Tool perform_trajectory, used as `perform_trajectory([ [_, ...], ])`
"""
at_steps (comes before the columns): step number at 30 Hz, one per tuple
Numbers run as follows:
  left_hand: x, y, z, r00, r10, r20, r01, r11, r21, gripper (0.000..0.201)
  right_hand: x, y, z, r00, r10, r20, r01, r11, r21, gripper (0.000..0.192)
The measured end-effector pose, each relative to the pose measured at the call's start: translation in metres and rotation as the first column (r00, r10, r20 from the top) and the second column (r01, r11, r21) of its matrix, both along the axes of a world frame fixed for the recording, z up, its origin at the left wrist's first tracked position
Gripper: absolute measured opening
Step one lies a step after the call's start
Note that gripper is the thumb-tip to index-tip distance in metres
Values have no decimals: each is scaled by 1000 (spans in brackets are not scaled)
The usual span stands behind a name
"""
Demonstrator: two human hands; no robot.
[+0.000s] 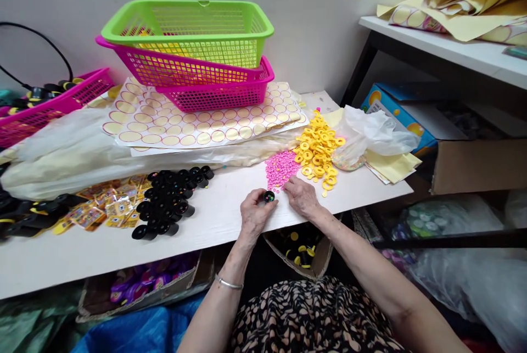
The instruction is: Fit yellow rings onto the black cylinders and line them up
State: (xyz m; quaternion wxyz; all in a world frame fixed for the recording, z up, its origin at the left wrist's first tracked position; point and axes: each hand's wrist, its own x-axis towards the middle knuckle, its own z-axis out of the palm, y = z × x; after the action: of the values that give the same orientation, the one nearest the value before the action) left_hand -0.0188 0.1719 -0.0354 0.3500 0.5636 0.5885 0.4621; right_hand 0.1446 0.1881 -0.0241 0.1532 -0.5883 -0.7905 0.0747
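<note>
My left hand (254, 211) grips a small black tube (269, 196) upright at the front edge of the white table (214, 221); coloured bits show in its open top. My right hand (302, 195) rests on the table just right of it, fingertips touching the near edge of a heap of tiny pink beads (280, 168). Beyond the beads lies a pile of yellow rings (318, 150). A cluster of black tubes (168, 202) lies to the left of my left hand.
Stacked green (187, 26) and pink baskets (214, 87) sit on sheets of round stickers (197, 122) at the back. Small printed packets (102, 207) and more tubes lie at left. A crumpled plastic bag (374, 133) is at right. Cardboard boxes stand under the table.
</note>
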Motion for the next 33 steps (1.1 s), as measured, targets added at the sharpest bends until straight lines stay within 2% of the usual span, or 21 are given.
perform_trajectory([
  [5, -2, 0, -6, 998, -50, -25, 51, 997, 52, 29, -2, 3, -3, 1000, 9, 13, -9, 1000, 11, 21],
  [9, -3, 0, -7, 997, -64, -48, 67, 994, 82, 27, -6, 2, 3, 999, 0, -41, 0, 1000, -4, 20],
  [11, -3, 0, -6, 995, -71, -69, 78, 992, 99, 26, -9, 1, 9, 995, 7, -104, -13, 998, -61, 19],
  [13, -2, -1, -5, 993, -80, -90, 89, 990, 105, 24, -12, -2, 15, 993, 0, -122, -21, 984, -174, 18],
  [16, -2, -1, -3, 992, -78, -100, 89, 990, 106, 23, -18, -5, 22, 999, -40, -31, 27, 943, -332, 17],
  [18, -2, -1, -3, 993, -74, -97, 85, 990, 114, 22, -21, -5, 25, 996, -79, 33, 86, 930, -357, 18],
  [21, -1, -1, -5, 994, -70, -89, 81, 989, 124, 23, -22, -4, 26, 990, -131, 45, 138, 925, -353, 18],
  [25, -1, -1, -6, 995, -55, -78, 65, 989, 134, 27, -17, -5, 22, 994, -102, -48, 81, 941, -328, 17],
  [29, -2, -1, -5, 990, -74, -117, 92, 984, 154, 26, -13, -12, 13, 994, -27, -107, 2, 974, -227, 13],
  [31, -2, -1, -4, 987, -79, -137, 101, 982, 157, 25, -13, -14, 8, 990, -31, -141, 5, 984, -178, 13],
  [33, -1, -2, -2, 988, -75, -138, 96, 984, 153, 24, -15, -15, 6, 968, -47, -247, 22, 995, -101, 14],
])
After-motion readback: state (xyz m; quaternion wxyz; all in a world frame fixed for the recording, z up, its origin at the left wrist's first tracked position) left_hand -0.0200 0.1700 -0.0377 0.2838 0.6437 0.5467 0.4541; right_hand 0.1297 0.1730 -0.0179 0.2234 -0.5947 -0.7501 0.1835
